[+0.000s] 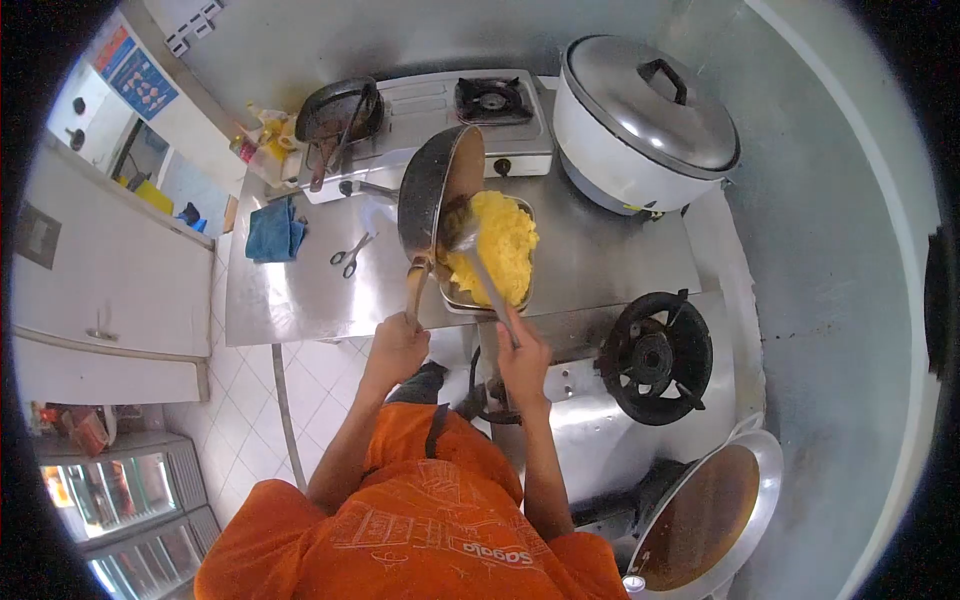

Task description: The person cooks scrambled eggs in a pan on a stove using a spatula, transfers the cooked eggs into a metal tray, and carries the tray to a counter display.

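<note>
My left hand point(399, 347) is closed around the handle of a dark frying pan point(420, 195), which is tipped on its side with its inner face toward the right. In my right hand point(522, 352) is a long-handled metal ladle point(478, 255); its head is at the pan's lower rim, against the food. Yellow scrambled egg point(507, 245) is heaped in a rectangular metal tray point(470, 302) on the steel counter, right beside the tilted pan. Part of the tray is hidden by the pan and the egg.
Scissors point(352, 254) and a folded blue cloth point(275, 231) lie on the counter's left side. Behind stands a white gas stove point(420, 100) with another dark pan point(338, 112). A large lidded cooker point(645, 125) is at back right, a burner point(655, 357) and brown-filled wok point(705, 520) at right.
</note>
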`<state>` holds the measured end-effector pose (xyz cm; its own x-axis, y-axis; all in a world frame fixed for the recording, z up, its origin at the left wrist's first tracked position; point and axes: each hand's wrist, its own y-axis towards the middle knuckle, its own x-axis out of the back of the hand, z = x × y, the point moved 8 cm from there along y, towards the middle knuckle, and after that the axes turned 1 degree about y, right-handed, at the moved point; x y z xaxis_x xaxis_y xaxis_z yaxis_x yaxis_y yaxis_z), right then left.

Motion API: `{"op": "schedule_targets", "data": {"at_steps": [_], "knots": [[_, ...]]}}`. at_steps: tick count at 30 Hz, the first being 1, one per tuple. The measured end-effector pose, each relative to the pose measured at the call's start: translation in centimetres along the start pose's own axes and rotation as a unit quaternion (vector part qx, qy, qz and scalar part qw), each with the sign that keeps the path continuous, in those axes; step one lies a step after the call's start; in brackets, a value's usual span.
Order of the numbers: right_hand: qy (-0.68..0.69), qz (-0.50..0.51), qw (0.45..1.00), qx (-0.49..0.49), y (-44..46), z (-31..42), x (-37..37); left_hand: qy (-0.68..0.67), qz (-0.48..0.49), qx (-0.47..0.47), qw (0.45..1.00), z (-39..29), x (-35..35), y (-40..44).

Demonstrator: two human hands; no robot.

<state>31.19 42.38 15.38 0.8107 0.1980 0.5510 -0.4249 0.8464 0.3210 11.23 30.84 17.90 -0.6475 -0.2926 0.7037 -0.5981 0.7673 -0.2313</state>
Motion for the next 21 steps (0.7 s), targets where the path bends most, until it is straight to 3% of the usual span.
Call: {"op": "schedule_targets", "data": {"at_steps": [2, 5, 8, 11, 14, 17, 20, 21], "knots": [[-0.09, 0.029, 0.994, 0.061, -0.2, -0.3, -2.5, 0.0, -0.007, -0.016, 1.0, -0.6, 0.0, -0.2], [-0.188, 0.148, 0.969, -0.063, -0.6, -2.4, -3.0, 0.008, -0.02, -0.044, 0.999, -0.6, 0.1, -0.6], [-0.167, 0.095, 0.972, -0.135, -1.8, -6.1, -0.8, 0.009, -0.029, -0.052, 0.998, 0.0, 0.2, -0.6], [-0.085, -0.005, 0.989, -0.121, -2.8, -6.1, 1.6, -0.021, -0.035, -0.022, 0.999, 0.1, 0.6, -1.0], [-0.025, -0.006, 0.975, -0.223, -3.2, -5.5, 1.1, -0.004, -0.043, -0.052, 0.998, -0.1, 1.0, -1.3], [0.022, -0.08, 0.983, -0.166, -3.6, -7.2, -1.2, 0.047, -0.055, -0.111, 0.991, 0.3, 2.0, -1.6], [0.094, -0.043, 0.974, -0.203, -1.8, -7.9, -3.0, 0.015, -0.057, -0.057, 0.997, 0.3, 3.7, -3.0], [0.049, -0.034, 0.977, -0.204, -0.6, -8.3, -3.8, 0.007, -0.063, -0.073, 0.995, -0.1, 4.3, -3.5]]}}
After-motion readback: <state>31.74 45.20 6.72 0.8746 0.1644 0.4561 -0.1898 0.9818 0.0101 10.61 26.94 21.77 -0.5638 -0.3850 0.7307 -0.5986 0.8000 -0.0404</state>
